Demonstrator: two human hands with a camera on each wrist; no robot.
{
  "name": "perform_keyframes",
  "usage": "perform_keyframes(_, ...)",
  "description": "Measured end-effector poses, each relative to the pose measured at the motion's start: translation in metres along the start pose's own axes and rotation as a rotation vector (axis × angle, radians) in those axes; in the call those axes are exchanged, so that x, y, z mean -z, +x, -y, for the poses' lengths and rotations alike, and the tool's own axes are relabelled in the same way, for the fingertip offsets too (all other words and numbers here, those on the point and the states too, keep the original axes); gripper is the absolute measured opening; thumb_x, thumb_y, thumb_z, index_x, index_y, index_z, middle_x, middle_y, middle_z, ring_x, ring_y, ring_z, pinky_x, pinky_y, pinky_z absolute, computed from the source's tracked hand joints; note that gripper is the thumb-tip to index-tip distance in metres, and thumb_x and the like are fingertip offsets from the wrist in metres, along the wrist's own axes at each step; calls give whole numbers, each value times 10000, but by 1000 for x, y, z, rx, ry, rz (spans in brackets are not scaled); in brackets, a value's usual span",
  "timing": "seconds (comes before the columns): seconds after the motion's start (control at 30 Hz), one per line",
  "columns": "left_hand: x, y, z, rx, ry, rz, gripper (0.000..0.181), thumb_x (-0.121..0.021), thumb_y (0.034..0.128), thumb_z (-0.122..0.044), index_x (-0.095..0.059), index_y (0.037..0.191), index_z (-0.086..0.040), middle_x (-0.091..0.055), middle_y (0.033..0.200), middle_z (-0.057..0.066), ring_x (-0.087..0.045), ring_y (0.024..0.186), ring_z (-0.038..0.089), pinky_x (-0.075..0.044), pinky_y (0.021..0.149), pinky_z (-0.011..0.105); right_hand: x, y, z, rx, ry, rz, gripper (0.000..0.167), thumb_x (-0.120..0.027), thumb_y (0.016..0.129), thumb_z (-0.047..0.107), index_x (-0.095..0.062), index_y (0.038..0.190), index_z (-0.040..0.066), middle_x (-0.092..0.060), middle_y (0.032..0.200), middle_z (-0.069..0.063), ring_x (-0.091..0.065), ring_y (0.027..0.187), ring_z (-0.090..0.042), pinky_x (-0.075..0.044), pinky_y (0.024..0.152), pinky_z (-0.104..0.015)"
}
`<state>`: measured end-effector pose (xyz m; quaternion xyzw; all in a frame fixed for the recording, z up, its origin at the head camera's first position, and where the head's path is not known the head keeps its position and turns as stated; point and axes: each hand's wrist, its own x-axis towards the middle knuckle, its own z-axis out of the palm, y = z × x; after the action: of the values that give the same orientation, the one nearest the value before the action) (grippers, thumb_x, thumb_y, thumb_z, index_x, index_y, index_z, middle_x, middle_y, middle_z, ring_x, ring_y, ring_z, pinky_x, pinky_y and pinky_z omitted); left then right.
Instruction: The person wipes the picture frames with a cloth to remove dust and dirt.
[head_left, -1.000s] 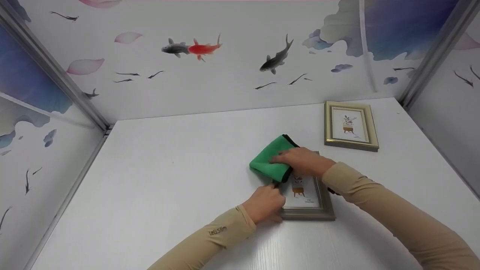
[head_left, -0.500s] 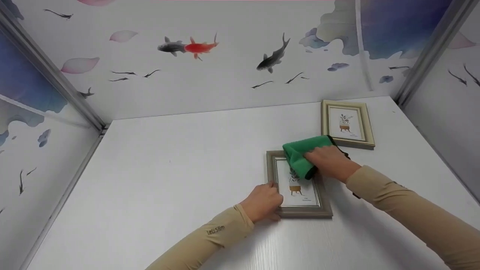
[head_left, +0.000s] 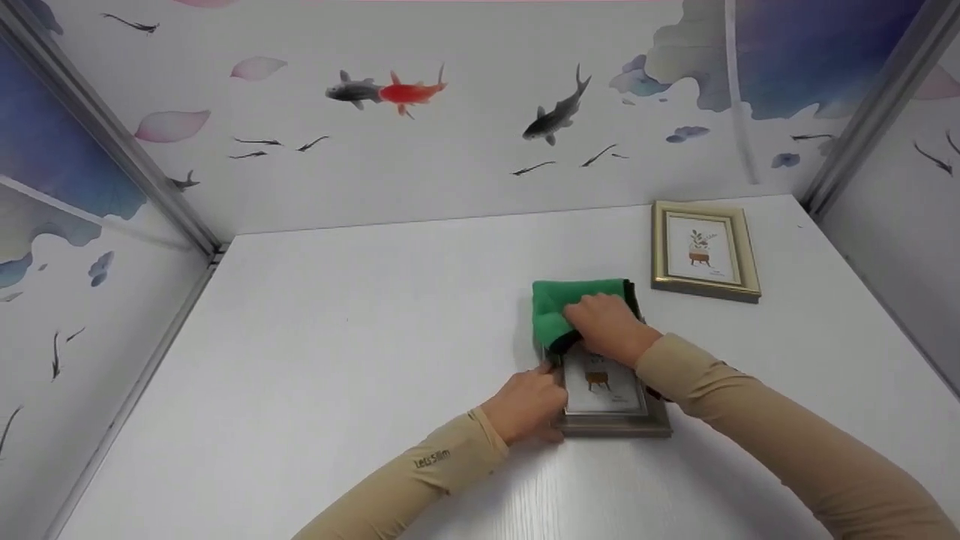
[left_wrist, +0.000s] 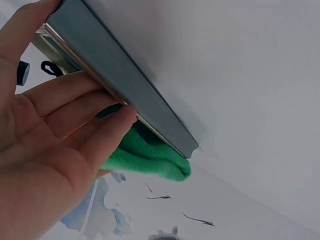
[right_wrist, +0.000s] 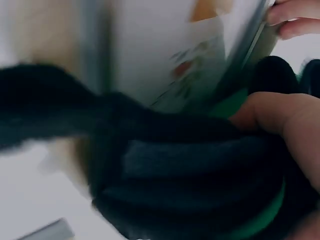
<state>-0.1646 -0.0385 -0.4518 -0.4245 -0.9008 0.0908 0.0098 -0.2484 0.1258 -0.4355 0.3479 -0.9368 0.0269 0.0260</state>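
A grey-brown picture frame lies on the white table, its print partly covered. At its left side my left hand grips the edge; in the left wrist view the fingers of that hand lie against the frame's side. Bunched under my right hand, a green cloth with black trim covers the frame's upper part. The right wrist view is blurred, with dark cloth trim over the print and the thumb of the right hand on the cloth.
A gold picture frame lies farther back on the right of the white table. Printed wall panels with fish and petals stand behind and at both sides, with metal posts at the corners.
My right hand moved the cloth right along the frame's upper part, then back left to the upper left corner. The left hand keeps its hold on the frame's left side.
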Motion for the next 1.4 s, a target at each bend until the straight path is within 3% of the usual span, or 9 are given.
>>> perform_keyframes(0.07, 0, 0, 0, 3, 1, -6, 350, -839, 703, -456, -675, 722, -147, -627, 853, -11, -558, 788, 116, -518, 632, 241, 0, 7, 6, 27, 55, -1, 164, -735, 805, 6, -617, 919, 10, -631, 805, -130, -620, 756, -300, -526, 667, -454)
perform_keyframes(0.27, -1, 0, 0, 0, -32, -22, 310, -851, 698, -430, -700, 727, -161, -620, 731, -47, -571, 688, 100, -495, 630, 221, -3, 13, 8, 115, 186, 29, 432, -732, 807, -17, -620, 1222, 30, -671, 1062, -120, -628, 895, -288, -517, 798, -470)
perform_keyframes(0.4, 0, -1, 1, 0, -43, -26, 301, -853, 697, -419, -693, 714, -164, -615, 710, -47, -573, 654, 101, -493, 584, 216, -4, 7, -2, 133, 188, 49, 498, -744, 792, -27, -603, 1265, 42, -670, 1101, -126, -639, 919, -284, -522, 800, -470)
perform_keyframes(0.53, 0, 0, 2, -6, -46, -29, 337, -850, 695, -433, -668, 698, -149, -599, 702, -44, -553, 668, 93, -506, 583, 227, -2, -6, -18, 101, 125, 55, 493, -784, 745, -26, -640, 1208, 63, -686, 1011, -116, -644, 851, -270, -534, 731, -469)
perform_keyframes(0.73, 1, 2, 2, 25, -63, -36, 374, -860, 662, -470, -684, 718, -144, -595, 697, -51, -495, 657, 75, -513, 554, 239, 8, -26, -40, 29, 47, 26, 292, -771, 756, -33, -679, 1005, 88, -662, 831, -63, -594, 688, -222, -510, 585, -443)
perform_keyframes(0.87, 1, 3, 2, 49, -66, -32, 398, -863, 645, -491, -704, 749, -141, -615, 725, -35, -524, 686, 99, -516, 557, 252, 12, -32, -51, -49, 51, 20, 273, -779, 768, -2, -656, 998, 81, -660, 865, -99, -614, 736, -276, -511, 606, -490)
perform_keyframes(1.0, 2, 3, 2, 59, -54, -10, 397, -863, 650, -481, -724, 797, -140, -637, 751, -29, -553, 722, 116, -522, 584, 256, 10, -32, -57, -127, 146, -21, 275, -758, 799, 19, -623, 1038, 35, -659, 943, -170, -625, 829, -345, -503, 699, -530)
perform_keyframes(1.23, 1, -1, 15, 124, -77, 33, 417, -876, 646, -434, -735, 856, -102, -657, 808, 0, -576, 762, 135, -537, 629, 272, 3, -19, -65, -220, 331, -176, 269, -678, 814, -9, -600, 1068, -54, -657, 953, -245, -626, 841, -396, -488, 755, -557)
perform_keyframes(1.4, -3, -4, 30, 175, -177, 30, 546, -893, 638, -389, -731, 1033, -49, -663, 966, 52, -616, 872, 173, -548, 733, 301, -7, -8, -71, -245, 467, -178, 336, -636, 819, -4, -575, 1135, -100, -631, 1027, -284, -597, 917, -425, -457, 823, -573)
